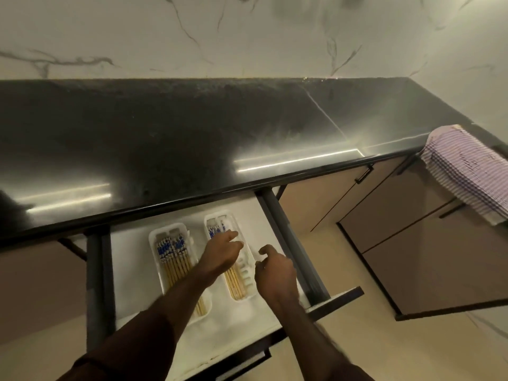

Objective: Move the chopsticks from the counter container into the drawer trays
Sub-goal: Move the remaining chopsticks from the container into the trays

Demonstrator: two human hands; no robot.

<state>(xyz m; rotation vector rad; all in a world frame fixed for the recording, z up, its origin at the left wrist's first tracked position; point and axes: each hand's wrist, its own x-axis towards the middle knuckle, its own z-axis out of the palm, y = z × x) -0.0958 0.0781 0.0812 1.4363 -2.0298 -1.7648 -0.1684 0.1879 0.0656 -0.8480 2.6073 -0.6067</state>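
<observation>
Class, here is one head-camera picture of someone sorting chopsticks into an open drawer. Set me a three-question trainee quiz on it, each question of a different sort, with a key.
1. True or false: both white trays in the drawer hold chopsticks.
2. The left hand is above which tray? A) left tray B) right tray
3. Fill in: a striped ____ hangs over the counter edge at right.

Key: 1 true. 2 B. 3 cloth.
</observation>
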